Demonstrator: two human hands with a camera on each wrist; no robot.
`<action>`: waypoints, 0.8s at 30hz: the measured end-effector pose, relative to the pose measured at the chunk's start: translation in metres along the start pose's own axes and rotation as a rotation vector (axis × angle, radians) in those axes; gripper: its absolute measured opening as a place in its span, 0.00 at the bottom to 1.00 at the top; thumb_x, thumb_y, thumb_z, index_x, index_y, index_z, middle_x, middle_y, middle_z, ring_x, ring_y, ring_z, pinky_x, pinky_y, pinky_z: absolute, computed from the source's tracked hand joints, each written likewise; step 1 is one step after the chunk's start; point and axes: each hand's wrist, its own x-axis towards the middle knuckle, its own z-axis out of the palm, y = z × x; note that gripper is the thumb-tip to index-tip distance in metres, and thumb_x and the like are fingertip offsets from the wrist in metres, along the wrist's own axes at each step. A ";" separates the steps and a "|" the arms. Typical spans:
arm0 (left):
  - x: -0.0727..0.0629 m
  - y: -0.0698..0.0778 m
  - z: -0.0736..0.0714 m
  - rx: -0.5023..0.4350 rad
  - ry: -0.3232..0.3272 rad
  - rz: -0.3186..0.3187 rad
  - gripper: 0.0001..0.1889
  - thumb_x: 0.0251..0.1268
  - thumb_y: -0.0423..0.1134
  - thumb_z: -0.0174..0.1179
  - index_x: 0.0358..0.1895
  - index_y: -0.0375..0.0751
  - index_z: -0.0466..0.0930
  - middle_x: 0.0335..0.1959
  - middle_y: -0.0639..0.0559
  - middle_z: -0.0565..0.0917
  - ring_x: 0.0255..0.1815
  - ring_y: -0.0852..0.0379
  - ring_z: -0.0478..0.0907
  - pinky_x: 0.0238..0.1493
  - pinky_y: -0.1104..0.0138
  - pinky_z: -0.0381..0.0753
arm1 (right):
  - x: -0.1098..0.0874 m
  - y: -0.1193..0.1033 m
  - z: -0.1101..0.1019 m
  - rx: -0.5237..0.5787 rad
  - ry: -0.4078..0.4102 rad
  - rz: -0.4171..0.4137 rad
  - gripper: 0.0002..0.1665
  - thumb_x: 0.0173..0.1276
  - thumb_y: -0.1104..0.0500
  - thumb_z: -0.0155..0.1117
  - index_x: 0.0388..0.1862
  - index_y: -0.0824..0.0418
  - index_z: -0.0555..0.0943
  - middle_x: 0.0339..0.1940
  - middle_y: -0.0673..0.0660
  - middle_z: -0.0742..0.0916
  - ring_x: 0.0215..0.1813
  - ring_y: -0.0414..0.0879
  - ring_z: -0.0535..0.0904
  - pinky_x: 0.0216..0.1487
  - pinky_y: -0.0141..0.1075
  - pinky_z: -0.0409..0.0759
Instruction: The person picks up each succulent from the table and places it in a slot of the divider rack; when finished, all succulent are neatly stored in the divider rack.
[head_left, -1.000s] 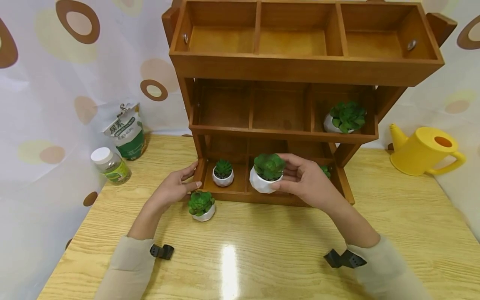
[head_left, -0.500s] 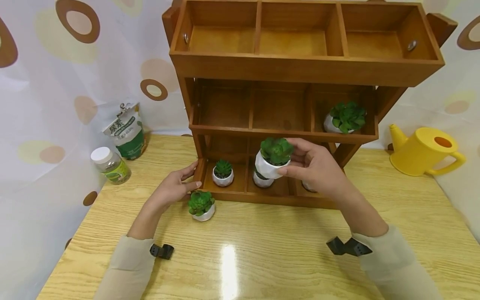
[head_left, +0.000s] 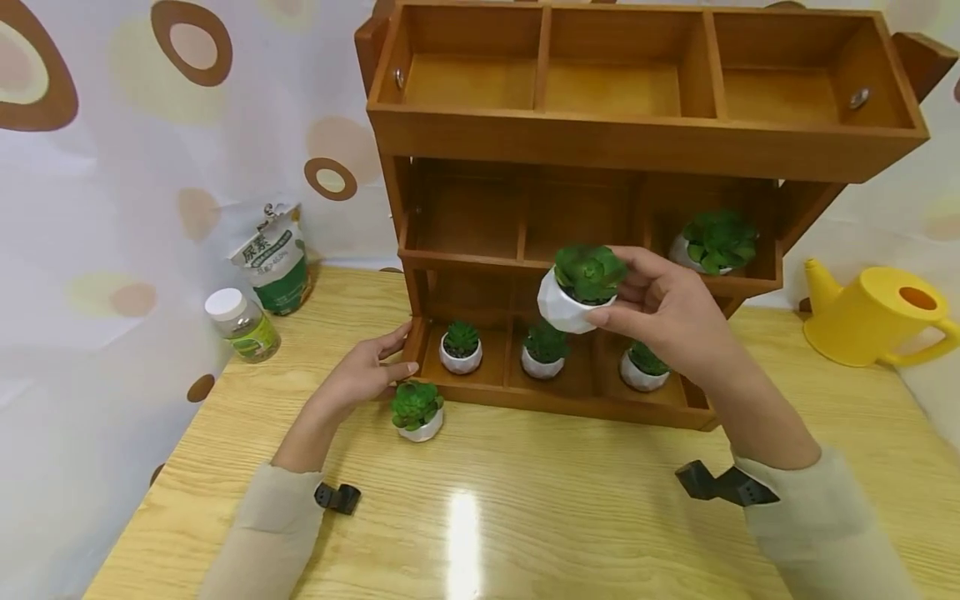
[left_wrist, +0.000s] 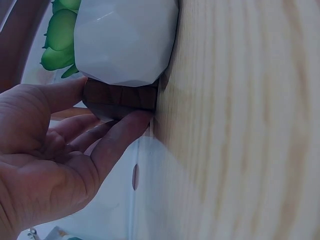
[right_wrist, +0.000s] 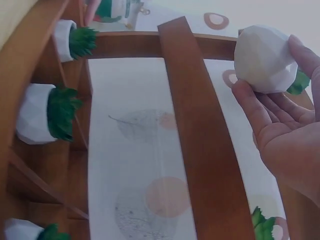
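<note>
My right hand [head_left: 671,312] holds a potted succulent [head_left: 570,304] by its white faceted pot, in the air before the middle tier of the brown wooden shelf [head_left: 645,142]. In the right wrist view its thumb and fingers pinch the pot [right_wrist: 265,60]. At the lowest tier's left front corner, my left hand [head_left: 360,371] grips the shelf; the left wrist view shows thumb and fingers on either side of the wooden corner [left_wrist: 120,97]. Just in front of that corner another potted succulent [head_left: 420,421] stands on the table.
The lowest tier holds three small potted succulents, one [head_left: 461,354] per compartment. Another succulent [head_left: 716,242] sits in the middle tier's right compartment. A yellow watering can [head_left: 870,321] stands at right. A lidded jar [head_left: 251,333] and a green-white bag [head_left: 281,275] stand at left.
My right hand has raised the potted succulent from in front of the lowest tier up and rightward to the middle tier. The left hand keeps its hold; the head view has shifted slightly.
</note>
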 end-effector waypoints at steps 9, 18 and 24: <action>-0.003 0.001 -0.003 0.008 0.013 -0.020 0.38 0.77 0.39 0.57 0.83 0.58 0.49 0.82 0.38 0.56 0.71 0.41 0.72 0.57 0.52 0.84 | 0.018 -0.014 -0.011 0.002 0.086 0.006 0.30 0.69 0.59 0.71 0.68 0.55 0.75 0.52 0.49 0.88 0.54 0.38 0.86 0.49 0.26 0.85; -0.001 0.002 -0.001 0.004 0.008 -0.013 0.38 0.76 0.38 0.58 0.83 0.57 0.49 0.82 0.38 0.56 0.72 0.40 0.71 0.57 0.52 0.84 | 0.040 -0.019 -0.020 -0.157 0.140 0.102 0.41 0.68 0.43 0.70 0.77 0.51 0.68 0.64 0.52 0.84 0.61 0.41 0.83 0.55 0.26 0.82; 0.001 0.001 0.001 0.000 0.000 -0.018 0.38 0.76 0.38 0.58 0.83 0.58 0.49 0.82 0.38 0.56 0.73 0.40 0.71 0.58 0.52 0.84 | 0.051 -0.015 -0.022 -0.253 0.102 0.172 0.52 0.68 0.39 0.68 0.83 0.54 0.57 0.69 0.59 0.80 0.67 0.51 0.79 0.62 0.47 0.81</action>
